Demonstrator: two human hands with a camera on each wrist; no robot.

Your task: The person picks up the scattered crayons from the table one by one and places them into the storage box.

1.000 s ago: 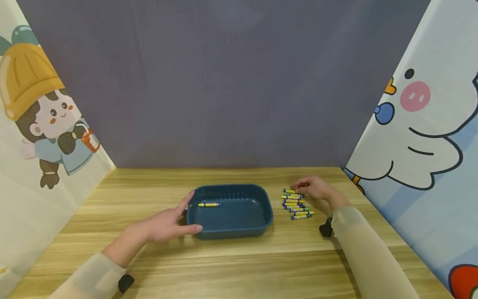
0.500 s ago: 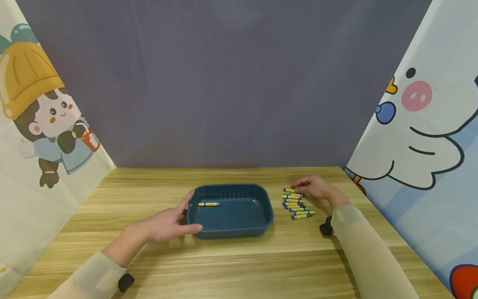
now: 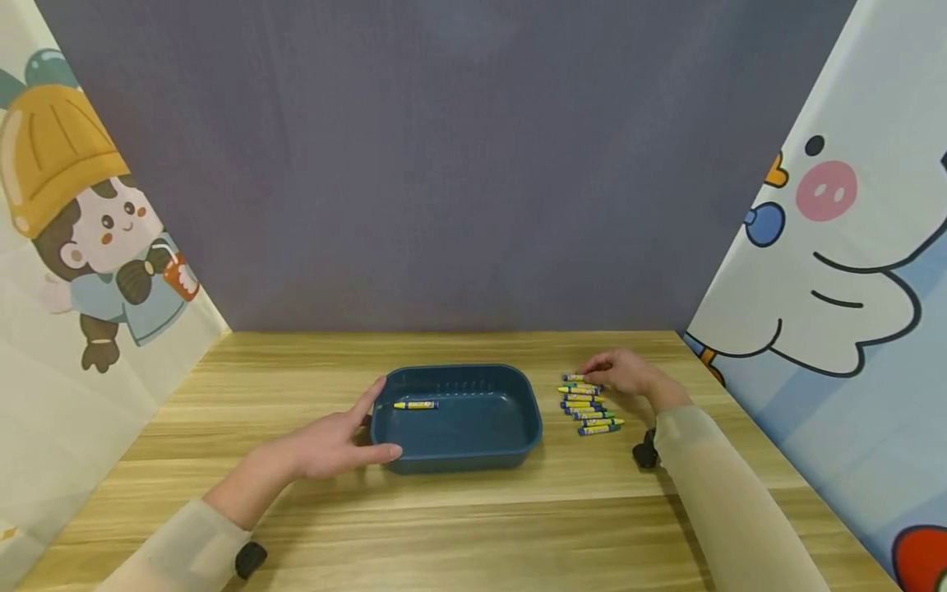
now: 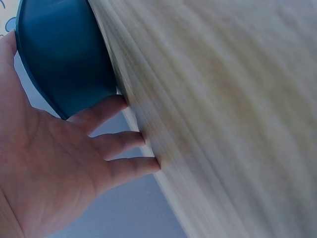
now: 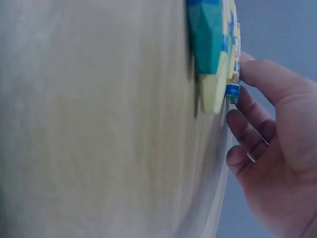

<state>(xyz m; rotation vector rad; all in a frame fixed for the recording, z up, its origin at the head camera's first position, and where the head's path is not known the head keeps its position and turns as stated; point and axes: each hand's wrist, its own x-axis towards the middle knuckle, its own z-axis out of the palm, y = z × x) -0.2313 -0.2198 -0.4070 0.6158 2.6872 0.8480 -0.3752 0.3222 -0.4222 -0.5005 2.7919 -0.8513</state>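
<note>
Streaky woodgrain tabletop (image 3: 459, 538): splayed left hand (image 3: 329, 445) touches rounded tub (image 3: 466, 426), right hand (image 3: 623, 373) pinches slim crayon (image 3: 573, 377).

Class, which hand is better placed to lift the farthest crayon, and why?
Probably the right hand: it is at that crayon, whereas the left hand touches the tray on its left side.

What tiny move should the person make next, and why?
I'd guess: lift the farthest crayon off the table. The right hand seems to pinch its end; another crayon already lies in the blue tray, which the left hand touches, perhaps keeping it steady.
</note>
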